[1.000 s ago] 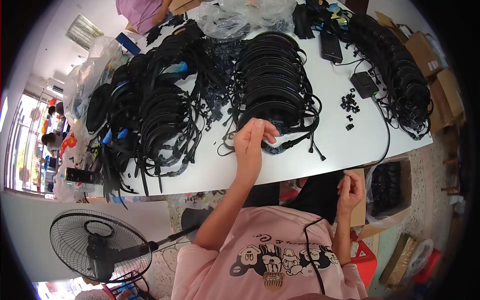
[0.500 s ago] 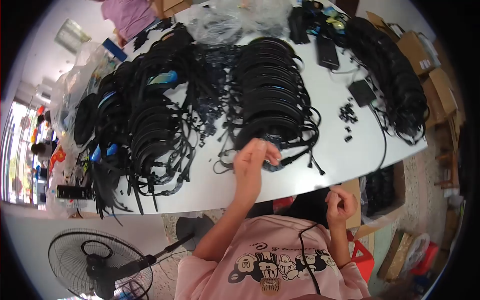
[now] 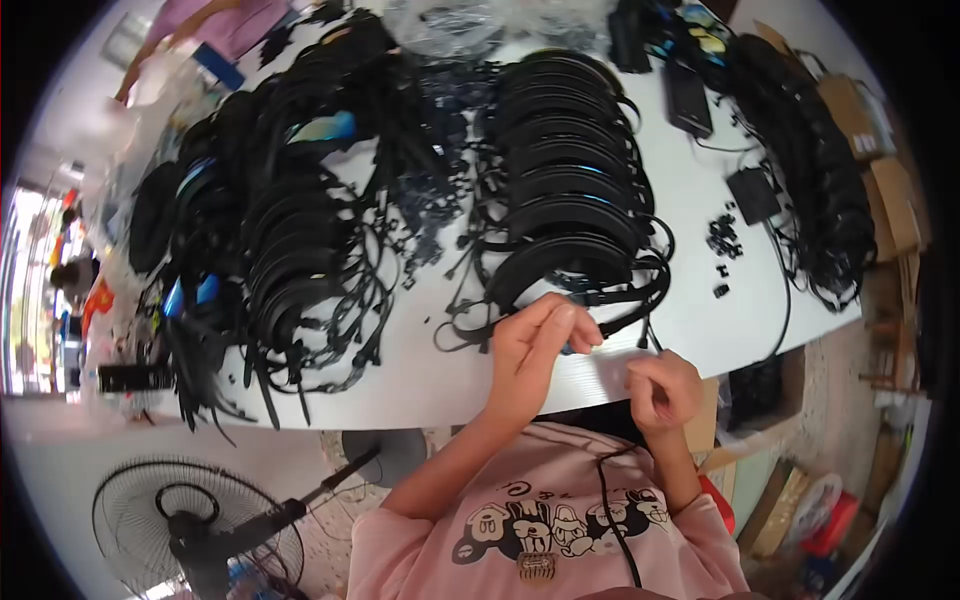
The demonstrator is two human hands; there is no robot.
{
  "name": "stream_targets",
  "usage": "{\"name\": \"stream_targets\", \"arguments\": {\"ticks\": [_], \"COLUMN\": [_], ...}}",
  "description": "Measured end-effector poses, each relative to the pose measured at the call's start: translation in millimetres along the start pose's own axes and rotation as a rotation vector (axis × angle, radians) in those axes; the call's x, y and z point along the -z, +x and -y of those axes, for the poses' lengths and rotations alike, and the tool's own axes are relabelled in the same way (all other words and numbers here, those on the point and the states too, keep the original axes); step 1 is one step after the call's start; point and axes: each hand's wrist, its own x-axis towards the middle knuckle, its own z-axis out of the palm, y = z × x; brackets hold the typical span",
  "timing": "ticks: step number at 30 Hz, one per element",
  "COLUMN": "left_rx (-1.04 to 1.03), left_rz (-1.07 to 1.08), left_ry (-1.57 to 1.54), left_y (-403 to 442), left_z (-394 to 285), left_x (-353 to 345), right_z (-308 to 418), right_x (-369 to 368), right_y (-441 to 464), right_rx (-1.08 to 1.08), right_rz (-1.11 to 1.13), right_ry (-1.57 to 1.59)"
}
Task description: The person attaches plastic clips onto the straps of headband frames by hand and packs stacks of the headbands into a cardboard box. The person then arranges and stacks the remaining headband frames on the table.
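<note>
My left hand (image 3: 540, 345) is over the white table (image 3: 420, 385), its thumb and fingers pinched together. What they hold, if anything, is too small or hidden to make out. Just beyond it lies the near end of a long row of black curved, band-like pieces (image 3: 570, 205) with straps and clips hanging from their sides. A thin black strap (image 3: 455, 335) loops out beside my left wrist. Near the table's front edge, my right hand (image 3: 665, 390) is closed with curled fingers; anything inside them is hidden.
Similar black pieces (image 3: 290, 255) are bunched at left, with more in a row (image 3: 815, 170) at right. Small black clips (image 3: 722, 238) lie near a black box (image 3: 753, 194) with a cable. A fan (image 3: 190, 530) stands below left. Another person (image 3: 225, 25) is at the far left.
My right hand has risen and come closer to my left hand. My left hand has shifted slightly right and down in view, as has the near end of the middle row.
</note>
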Motion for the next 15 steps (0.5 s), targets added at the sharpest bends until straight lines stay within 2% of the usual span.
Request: {"name": "stream_targets", "arguments": {"ticks": [3,6,8,11,14,15], "left_rx": [0.003,0.033,0.072,-0.241,-0.42,-0.415], "left_rz": [0.017,0.002,-0.022,0.006,-0.06,-0.071], "left_ry": [0.003,-0.029,-0.077,0.483,0.728,0.743], "left_y": [0,-1,-1,0,11,17], "left_z": [0,0,0,-15,-35,-41], "left_x": [-2,-2,-2,-2,2,5], "right_z": [1,8,6,0,-8,-7], "right_x": [0,-2,4,11,12,10], "right_y": [1,8,26,75,108,117], "right_rx": [-0.014,-0.239,-0.306,-0.268,-0.246,-0.231], "right_rz": [-0.018,-0.087,-0.082,0.019,0.126,0.173], "right_ry": [0.012,0.087,0.124,0.113,0.038,-0.011]}}
